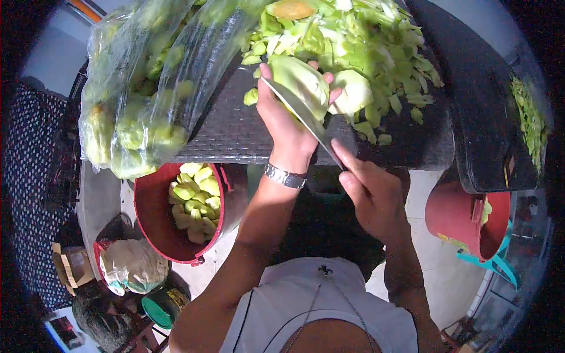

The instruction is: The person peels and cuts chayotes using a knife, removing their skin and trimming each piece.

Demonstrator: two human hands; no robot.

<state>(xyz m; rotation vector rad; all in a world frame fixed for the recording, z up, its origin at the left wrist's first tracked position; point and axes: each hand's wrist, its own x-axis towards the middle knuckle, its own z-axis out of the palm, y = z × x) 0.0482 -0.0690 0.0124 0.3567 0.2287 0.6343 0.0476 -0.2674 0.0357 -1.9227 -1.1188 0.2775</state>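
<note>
My left hand (287,126), with a metal watch at the wrist, is wrapped round a large, pale green peeled fruit (299,82) above the black table (229,126). My right hand (372,191) grips a knife (303,117) whose broad blade lies slantwise along the near side of the fruit, its tip by my left thumb. Whether the edge is cutting in, I cannot tell. Just right of my left fingertips sits another pale peeled fruit (353,91). Behind both spreads a heap of green peelings (382,47).
A clear plastic bag (135,106) of green fruits hangs over the table's left edge. Below it stands a red bucket (147,220) with pale pieces inside. Another red bucket (459,212) is at the right. An orange-tinted oval piece (291,9) tops the heap.
</note>
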